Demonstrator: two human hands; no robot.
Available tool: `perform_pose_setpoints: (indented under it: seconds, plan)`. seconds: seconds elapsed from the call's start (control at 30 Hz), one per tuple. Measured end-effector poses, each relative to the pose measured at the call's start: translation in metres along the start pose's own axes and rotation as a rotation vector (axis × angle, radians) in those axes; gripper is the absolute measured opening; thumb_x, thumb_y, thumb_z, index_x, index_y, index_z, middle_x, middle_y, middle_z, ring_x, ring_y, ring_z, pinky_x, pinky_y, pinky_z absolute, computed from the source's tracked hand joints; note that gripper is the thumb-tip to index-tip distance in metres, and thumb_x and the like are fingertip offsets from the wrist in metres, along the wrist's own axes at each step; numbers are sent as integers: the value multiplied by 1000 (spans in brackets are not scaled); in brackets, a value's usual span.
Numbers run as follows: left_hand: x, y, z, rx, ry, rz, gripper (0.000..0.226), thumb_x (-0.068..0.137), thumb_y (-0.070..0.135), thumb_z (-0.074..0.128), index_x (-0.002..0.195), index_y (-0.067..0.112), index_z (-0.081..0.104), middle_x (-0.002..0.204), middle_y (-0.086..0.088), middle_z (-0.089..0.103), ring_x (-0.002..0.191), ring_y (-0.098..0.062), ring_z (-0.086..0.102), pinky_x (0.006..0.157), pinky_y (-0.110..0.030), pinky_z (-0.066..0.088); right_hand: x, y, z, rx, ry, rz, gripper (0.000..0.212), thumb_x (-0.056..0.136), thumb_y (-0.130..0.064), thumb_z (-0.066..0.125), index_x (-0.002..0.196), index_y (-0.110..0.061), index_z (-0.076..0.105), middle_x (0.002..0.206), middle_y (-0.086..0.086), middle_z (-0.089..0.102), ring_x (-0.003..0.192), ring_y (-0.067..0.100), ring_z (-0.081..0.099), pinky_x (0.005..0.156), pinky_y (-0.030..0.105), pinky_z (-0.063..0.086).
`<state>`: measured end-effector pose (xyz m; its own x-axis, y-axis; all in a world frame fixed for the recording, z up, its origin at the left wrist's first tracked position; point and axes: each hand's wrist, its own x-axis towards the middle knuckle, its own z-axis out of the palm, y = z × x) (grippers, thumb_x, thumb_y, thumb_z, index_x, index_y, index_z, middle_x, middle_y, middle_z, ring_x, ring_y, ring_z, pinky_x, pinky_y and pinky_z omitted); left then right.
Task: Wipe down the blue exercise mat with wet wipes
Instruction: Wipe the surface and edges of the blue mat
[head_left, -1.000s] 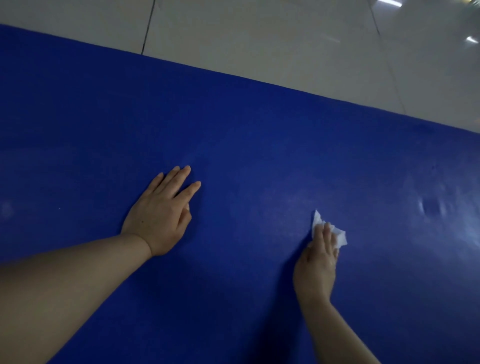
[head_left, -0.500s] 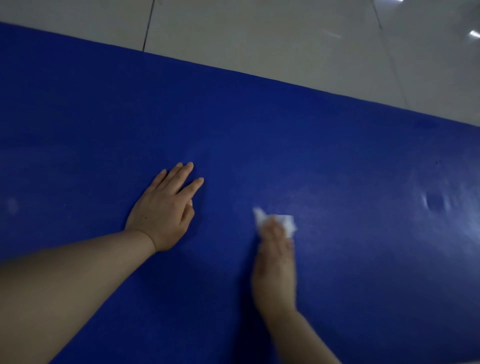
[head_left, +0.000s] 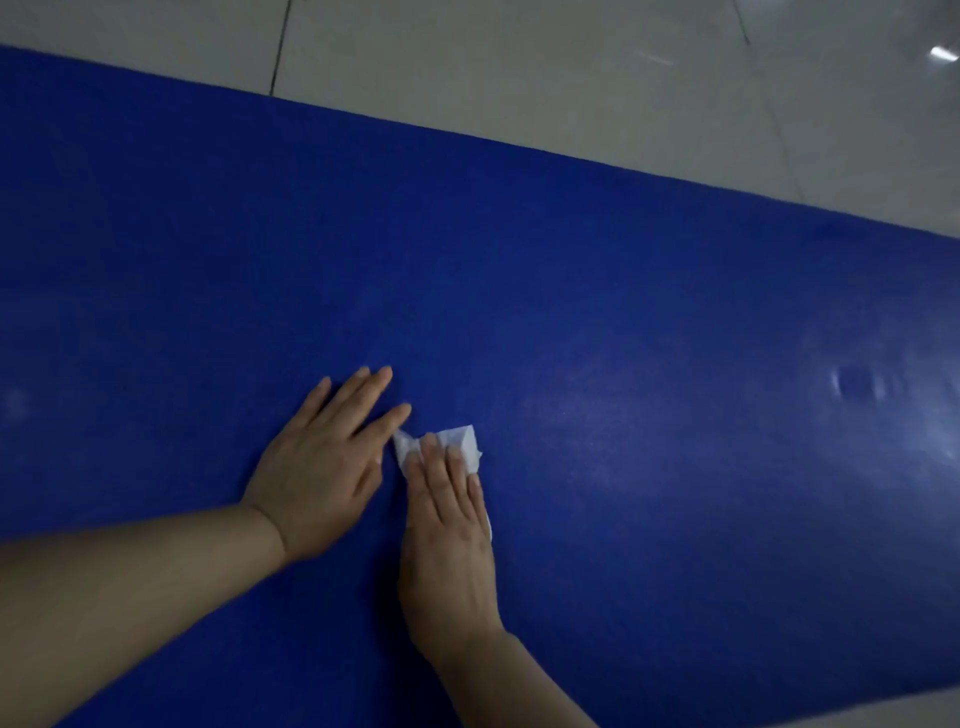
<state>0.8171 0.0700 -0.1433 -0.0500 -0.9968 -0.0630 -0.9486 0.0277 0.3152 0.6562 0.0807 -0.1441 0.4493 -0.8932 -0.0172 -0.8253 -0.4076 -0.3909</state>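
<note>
The blue exercise mat (head_left: 597, 291) lies flat across almost the whole head view. My left hand (head_left: 322, 467) rests flat on it with straight fingers, left of centre. Beside it, my right hand (head_left: 447, 540) presses a crumpled white wet wipe (head_left: 457, 441) onto the mat with straight fingers. The wipe sticks out past my fingertips and nearly touches my left index finger; most of it is hidden under my right hand.
Pale floor tiles (head_left: 519, 67) run along the mat's far edge, with a light reflection at the top right. A small dent (head_left: 857, 387) with a wet sheen marks the mat at the right. A strip of floor shows at the bottom right corner.
My right hand has slid the wipe leftward across the mat until it sits next to my left hand. My left hand has stayed in place.
</note>
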Motion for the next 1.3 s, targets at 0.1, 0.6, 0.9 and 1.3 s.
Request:
perform_pose_setpoints:
  seconds: [0.1, 0.6, 0.9, 1.3]
  plan:
    - [-16, 10, 7, 39, -45, 49, 53, 91, 26, 27, 138, 12, 47, 153, -12, 29, 140, -24, 25, 114, -41, 16, 3, 28, -15, 47, -15, 8, 63, 85, -4, 27, 145, -17, 37, 153, -2, 32, 143, 14, 24, 116, 36, 21]
    - [-16, 15, 2, 91, -14, 53, 51, 92, 25, 27, 132, 7, 54, 149, -16, 36, 137, -31, 36, 111, -48, 24, -2, 11, 0, 69, -25, 103, 62, 93, 1, 36, 150, -13, 18, 157, -3, 4, 146, 13, -3, 114, 26, -10]
    - [-89, 28, 2, 103, 45, -169, 51, 93, 26, 27, 133, 10, 53, 150, -8, 36, 139, -25, 31, 112, -54, 21, 4, 88, -40, 46, 77, 305, 57, 93, 6, 32, 148, -12, 29, 155, 2, 26, 146, 18, 14, 119, 36, 7]
    - [-102, 22, 12, 46, 13, -250, 55, 89, 25, 25, 135, 11, 51, 151, -9, 34, 139, -24, 30, 113, -51, 18, -26, -10, 4, 53, -47, -4, 63, 90, -4, 29, 151, -17, 20, 157, -1, 21, 147, 15, 5, 120, 33, 4]
